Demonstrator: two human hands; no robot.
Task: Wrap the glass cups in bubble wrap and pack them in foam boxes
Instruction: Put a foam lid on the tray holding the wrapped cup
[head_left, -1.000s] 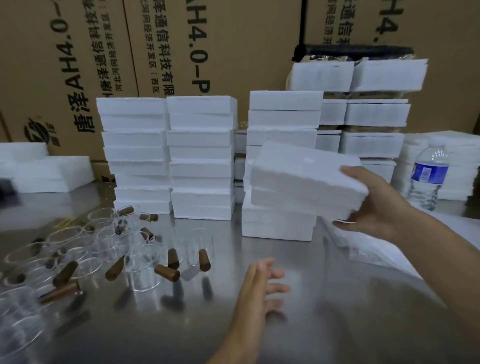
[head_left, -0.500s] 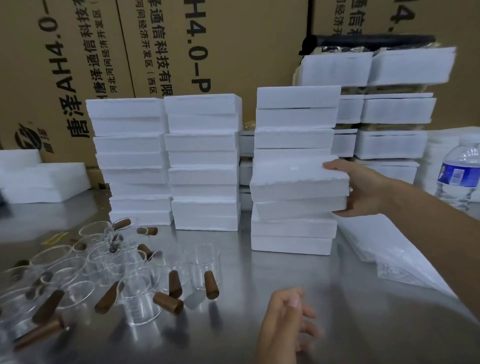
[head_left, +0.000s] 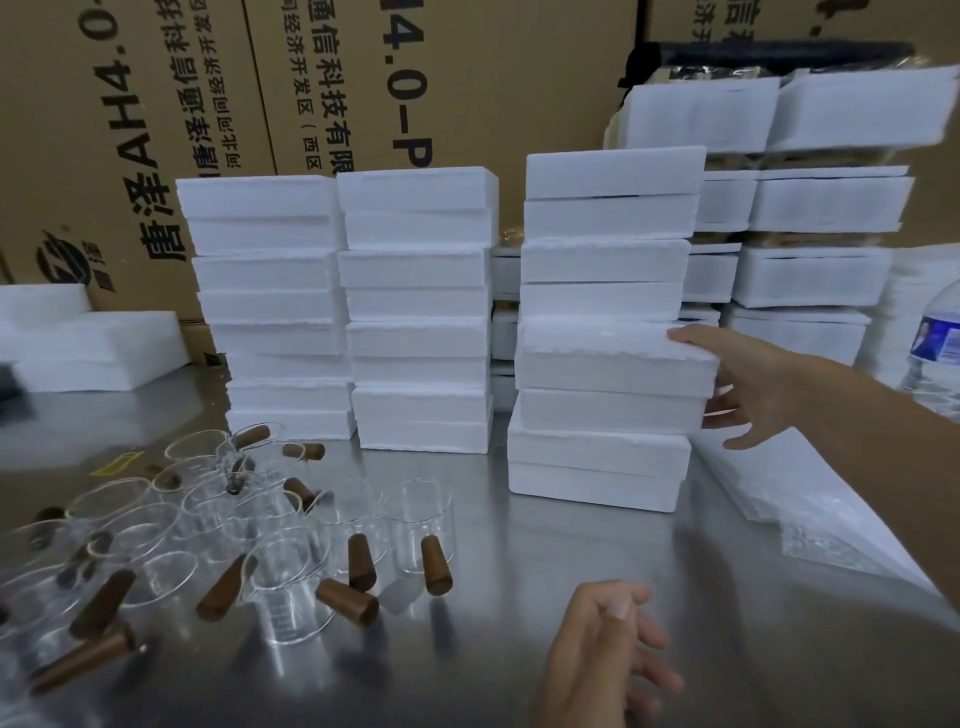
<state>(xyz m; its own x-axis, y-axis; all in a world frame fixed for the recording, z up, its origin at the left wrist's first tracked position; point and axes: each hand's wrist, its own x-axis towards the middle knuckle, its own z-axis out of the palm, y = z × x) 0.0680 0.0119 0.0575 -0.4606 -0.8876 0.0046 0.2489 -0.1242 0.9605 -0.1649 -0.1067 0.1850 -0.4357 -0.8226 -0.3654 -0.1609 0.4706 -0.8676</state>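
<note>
Right hand: thumb flat along the top edge, fingers at the end face of the foam box, apparently pinching it. The box lies level on the near stack. Forearm reaches in from the right.

Left hand: fingers loosely spread, holding nothing, low over the steel table. Glass cups stand bare at left.

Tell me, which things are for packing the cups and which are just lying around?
For the job: glass cups, stacked foam boxes, bubble wrap sheets, and the foam box that the right hand grips.

Just lying about: water bottle, cardboard cartons behind.
</note>
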